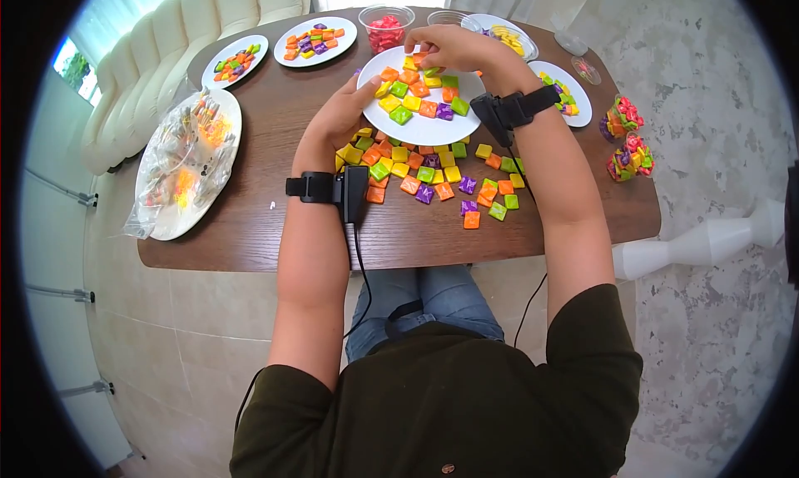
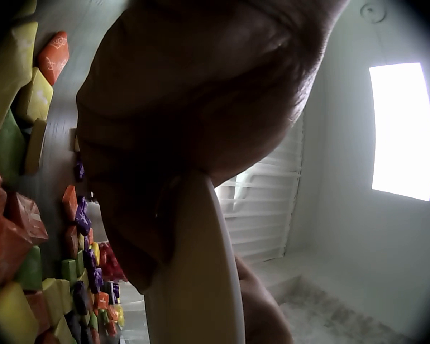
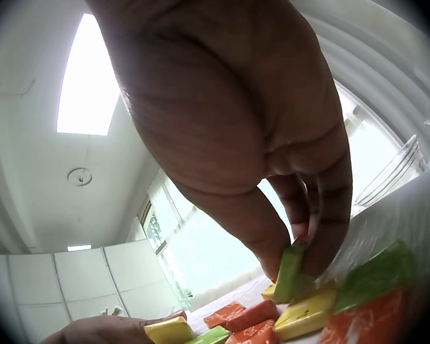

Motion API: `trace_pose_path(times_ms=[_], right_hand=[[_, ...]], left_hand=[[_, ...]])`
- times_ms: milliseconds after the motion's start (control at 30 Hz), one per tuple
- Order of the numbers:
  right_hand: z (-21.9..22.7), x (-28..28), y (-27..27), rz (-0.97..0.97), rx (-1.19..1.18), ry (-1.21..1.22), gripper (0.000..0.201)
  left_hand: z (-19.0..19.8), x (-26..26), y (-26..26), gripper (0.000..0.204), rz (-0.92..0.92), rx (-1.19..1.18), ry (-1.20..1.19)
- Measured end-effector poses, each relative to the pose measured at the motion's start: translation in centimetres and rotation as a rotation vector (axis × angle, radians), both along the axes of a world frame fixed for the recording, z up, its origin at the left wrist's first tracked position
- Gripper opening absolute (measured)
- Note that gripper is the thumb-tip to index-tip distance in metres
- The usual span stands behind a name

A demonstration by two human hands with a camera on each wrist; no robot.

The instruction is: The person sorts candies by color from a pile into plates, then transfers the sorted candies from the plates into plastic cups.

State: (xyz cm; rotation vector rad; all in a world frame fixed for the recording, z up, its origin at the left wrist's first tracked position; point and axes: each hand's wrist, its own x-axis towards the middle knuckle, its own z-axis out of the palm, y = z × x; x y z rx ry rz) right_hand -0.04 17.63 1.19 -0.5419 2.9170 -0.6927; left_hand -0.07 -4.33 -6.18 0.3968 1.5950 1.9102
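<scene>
A round white plate (image 1: 429, 133) carries several square wrapped candies (image 1: 406, 101) in orange, yellow, green and purple. My left hand (image 1: 344, 114) grips its left rim, and in the left wrist view the plate edge (image 2: 201, 265) sits between thumb and fingers. Over the far side of the plate is my right hand (image 1: 456, 48), fingers bent downward. A green wrapped candy (image 3: 292, 274) is pinched between its thumb and fingertips, close above the other candies. Beneath and in front of the plate, loose candies (image 1: 433, 175) of the same kind spread over the brown table (image 1: 275, 228).
An oval plate (image 1: 226, 191) bearing a clear plastic bag stands at left. Candy plates (image 1: 347, 52) (image 1: 256, 39) and a clear bowl of red candies (image 1: 386, 30) line the far side. At right are another candy plate (image 1: 580, 116) and two filled cups (image 1: 630, 160).
</scene>
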Motion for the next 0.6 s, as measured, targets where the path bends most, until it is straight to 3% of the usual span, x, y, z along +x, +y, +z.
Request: trace_pose_path(times_ms=[167, 267, 467, 600], right_hand=[[0.9, 2.0, 2.0, -0.029, 0.006, 0.177, 0.023], [1.0, 4.5, 4.2, -0.087, -0.009, 0.117, 0.022], [-0.6, 11.2, 3.9, -0.222, 0.148, -0.319, 0.034], [-4.1, 10.9, 4.5, -0.094, 0.146, -0.384, 0.031]], left_hand=[[-0.4, -0.6, -0.5, 0.051, 0.001, 0.02, -0.004], [-0.4, -0.9, -0.9, 0.051, 0.02, 0.034, 0.014], [0.2, -0.7, -1.3, 0.046, 0.133, 0.063, -0.012], [-0.1, -1.0, -1.2, 0.045, 0.163, 0.074, -0.027]])
